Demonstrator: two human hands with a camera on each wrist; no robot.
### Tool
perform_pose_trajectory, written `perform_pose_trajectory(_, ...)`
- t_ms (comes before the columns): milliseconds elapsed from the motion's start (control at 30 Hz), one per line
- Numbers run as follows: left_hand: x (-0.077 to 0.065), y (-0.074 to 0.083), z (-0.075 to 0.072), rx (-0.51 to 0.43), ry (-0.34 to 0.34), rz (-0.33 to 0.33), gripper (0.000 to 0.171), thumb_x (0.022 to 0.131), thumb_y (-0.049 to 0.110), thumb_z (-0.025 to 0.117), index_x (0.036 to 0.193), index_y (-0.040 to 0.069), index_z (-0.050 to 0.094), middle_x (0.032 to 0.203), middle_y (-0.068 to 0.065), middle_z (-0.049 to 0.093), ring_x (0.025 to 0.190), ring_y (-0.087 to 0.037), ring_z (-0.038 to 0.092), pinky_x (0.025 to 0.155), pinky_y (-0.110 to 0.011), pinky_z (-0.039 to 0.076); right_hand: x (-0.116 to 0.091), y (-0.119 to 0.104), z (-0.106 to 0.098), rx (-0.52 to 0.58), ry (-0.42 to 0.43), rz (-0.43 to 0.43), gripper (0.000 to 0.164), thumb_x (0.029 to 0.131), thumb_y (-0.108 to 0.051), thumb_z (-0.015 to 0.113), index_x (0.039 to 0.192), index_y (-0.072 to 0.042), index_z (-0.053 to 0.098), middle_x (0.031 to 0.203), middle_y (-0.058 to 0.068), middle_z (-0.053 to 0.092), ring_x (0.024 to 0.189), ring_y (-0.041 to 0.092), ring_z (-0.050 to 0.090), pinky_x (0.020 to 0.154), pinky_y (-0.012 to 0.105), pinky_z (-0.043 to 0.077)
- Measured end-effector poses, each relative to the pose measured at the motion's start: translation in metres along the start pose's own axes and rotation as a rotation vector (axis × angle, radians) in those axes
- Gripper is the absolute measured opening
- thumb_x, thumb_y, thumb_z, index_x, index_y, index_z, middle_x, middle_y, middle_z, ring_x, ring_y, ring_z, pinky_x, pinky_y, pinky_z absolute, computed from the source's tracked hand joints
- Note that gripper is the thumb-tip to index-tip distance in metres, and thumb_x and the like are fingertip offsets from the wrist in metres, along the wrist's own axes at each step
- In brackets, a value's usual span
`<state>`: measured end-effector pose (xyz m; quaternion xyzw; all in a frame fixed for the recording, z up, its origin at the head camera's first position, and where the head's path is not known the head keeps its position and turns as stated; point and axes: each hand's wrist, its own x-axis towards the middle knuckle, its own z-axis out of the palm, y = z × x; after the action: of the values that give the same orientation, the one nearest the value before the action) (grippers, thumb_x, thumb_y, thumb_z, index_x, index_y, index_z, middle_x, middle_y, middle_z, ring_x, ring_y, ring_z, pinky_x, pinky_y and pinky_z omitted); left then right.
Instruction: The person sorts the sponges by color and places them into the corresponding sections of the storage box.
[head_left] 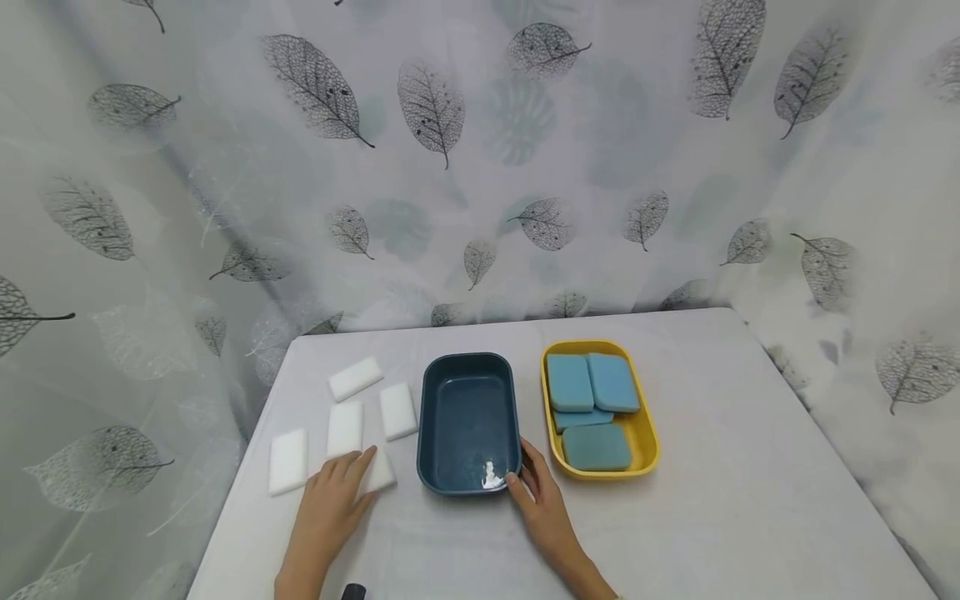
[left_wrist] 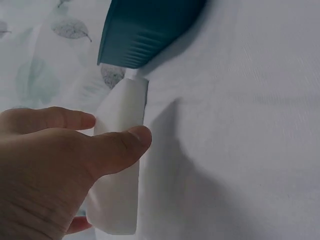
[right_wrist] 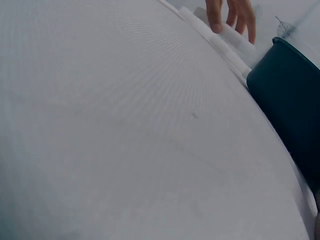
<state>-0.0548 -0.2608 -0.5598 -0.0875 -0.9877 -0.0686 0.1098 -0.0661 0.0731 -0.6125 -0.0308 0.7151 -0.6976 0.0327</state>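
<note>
Left hand [head_left: 332, 492] on a white sponge [head_left: 380, 475], right hand [head_left: 543, 500] on the blue bin [head_left: 468, 425]

So from where I'm standing, the left one has its thumb on one side of the sponge and fingers on the other, basically pinching it, no clue how tight. Right one has its thumb at the bin's near right corner, fingers curled round the outside.

What it hinges on, imo: the sponge is right under the left hand, and the bin's middle is off to the right and a bit farther out, near but not touching. Sponge's long axis looks like it runs roughly toward the bin, short end first, but the hand covers a lot so don't quote me. Bin's long axis runs away from the person. Left hand is clearly nearer the sponge; the right is across the bin from it, with a yellow tub [head_left: 643, 435] beyond.
</note>
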Motion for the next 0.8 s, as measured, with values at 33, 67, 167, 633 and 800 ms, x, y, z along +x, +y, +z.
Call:
perform_pose_trajectory(33,0.001,0.002,-0.001,-0.002,0.004,0.004,0.078,0.079,0.023,0.092,0.149,0.016,0.057,0.136,-0.013,0.067,0.126,-0.037,0.062,0.099,-0.060,0.054,0.000,0.000,0.000,0.001,0.000,0.006,0.062,0.106,-0.028,0.062,0.161,-0.019,0.036,0.168,0.012,0.036,0.154,0.033,0.040,0.115,0.013,0.040)
perform_pose_trajectory(67,0.003,0.005,-0.003,-0.004,0.008,0.010,0.078,0.079,0.023,0.092,0.149,0.016,0.057,0.136,-0.013,0.067,0.126,-0.037,0.062,0.099,-0.060,0.054,0.000,0.000,0.001,-0.002,0.000,0.006,0.062,0.106,-0.028,0.062,0.161,-0.019,0.036,0.168,0.011,0.036,0.153,0.033,0.040,0.115,0.014,0.040)
perform_pose_trajectory(167,0.008,0.013,-0.008,-0.006,0.028,0.030,0.079,0.079,0.024,0.092,0.149,0.016,0.056,0.136,-0.012,0.067,0.127,-0.036,0.062,0.099,-0.058,0.055,0.000,-0.001,0.001,-0.018,0.005,0.003,0.062,0.107,-0.029,0.062,0.161,-0.019,0.035,0.168,0.012,0.037,0.153,0.035,0.041,0.120,0.024,0.042)
perform_pose_trajectory(633,0.027,0.045,-0.025,-0.071,0.169,0.125,0.088,0.074,0.021,0.096,0.151,0.018,0.055,0.137,-0.011,0.067,0.123,-0.036,0.064,0.095,-0.055,0.057,-0.001,-0.001,0.001,-0.004,0.003,0.017,0.062,0.106,-0.028,0.063,0.161,-0.019,0.036,0.167,0.011,0.037,0.152,0.033,0.043,0.112,0.010,0.041)
perform_pose_trajectory(800,0.032,0.052,-0.022,-0.084,0.207,0.168,0.087,0.073,0.026,0.096,0.149,0.015,0.056,0.137,-0.007,0.067,0.123,-0.031,0.064,0.091,-0.050,0.059,-0.001,-0.001,0.000,-0.005,-0.001,0.014,0.062,0.106,-0.029,0.062,0.162,-0.020,0.035,0.168,0.012,0.035,0.152,0.035,0.043,0.111,0.010,0.042)
